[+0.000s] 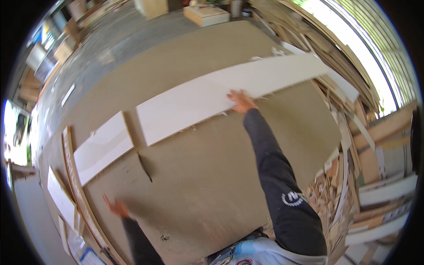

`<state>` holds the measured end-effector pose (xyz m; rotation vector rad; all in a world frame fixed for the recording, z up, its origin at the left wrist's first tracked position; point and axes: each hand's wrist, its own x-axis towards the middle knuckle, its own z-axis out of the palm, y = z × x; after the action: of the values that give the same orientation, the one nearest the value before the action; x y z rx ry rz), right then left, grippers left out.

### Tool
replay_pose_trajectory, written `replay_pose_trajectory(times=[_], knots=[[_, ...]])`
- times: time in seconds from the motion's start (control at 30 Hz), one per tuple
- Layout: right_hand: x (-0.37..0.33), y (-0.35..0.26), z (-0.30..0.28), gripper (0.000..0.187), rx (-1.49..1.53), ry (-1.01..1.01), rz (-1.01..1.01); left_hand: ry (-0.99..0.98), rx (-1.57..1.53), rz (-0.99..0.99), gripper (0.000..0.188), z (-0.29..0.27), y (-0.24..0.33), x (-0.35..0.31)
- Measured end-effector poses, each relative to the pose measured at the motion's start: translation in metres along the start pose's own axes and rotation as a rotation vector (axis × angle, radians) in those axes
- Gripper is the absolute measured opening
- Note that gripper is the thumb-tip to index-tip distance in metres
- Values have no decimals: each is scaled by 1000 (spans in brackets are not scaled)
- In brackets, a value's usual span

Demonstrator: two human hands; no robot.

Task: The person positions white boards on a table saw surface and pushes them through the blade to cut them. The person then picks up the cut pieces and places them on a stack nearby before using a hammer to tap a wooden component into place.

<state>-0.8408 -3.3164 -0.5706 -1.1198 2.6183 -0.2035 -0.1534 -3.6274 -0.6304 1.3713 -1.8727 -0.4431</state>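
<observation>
A long white board (229, 95) lies slanted across a big brown work surface (203, 176), running from the middle left up to the far right. My right hand (240, 101) reaches out in a dark sleeve and grips the board's near edge about halfway along. My left hand (115, 206) hovers low over the surface's left rim, fingers spread, holding nothing. A shorter white panel (102, 147) rests to the left of the long board, apart from both hands.
Stacks of wood offcuts and boards (380, 185) crowd the right side. More white panels (62, 201) lean off the left edge. A flat cardboard box (206, 14) sits on the floor at the far end, with shelving (48, 48) at upper left.
</observation>
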Motion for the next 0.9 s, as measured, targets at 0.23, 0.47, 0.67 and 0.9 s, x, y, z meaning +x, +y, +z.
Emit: replay_pose_trajectory(times=[0.23,0.47,0.67,0.9], knots=[[-84,2,-27,62,156,135,-58,-61,246,-177,50,-110,108,-285],[-280,153,42,25,214,724,484,-146,24,-366,21,-106,208,-367],[-406,310,57,61,103,963,1447,-516,-581,-383,21,-16,288,-327],[-399,364,87,84,1057,1190,1056,-700,-1012,-701,30,79,384,-253]])
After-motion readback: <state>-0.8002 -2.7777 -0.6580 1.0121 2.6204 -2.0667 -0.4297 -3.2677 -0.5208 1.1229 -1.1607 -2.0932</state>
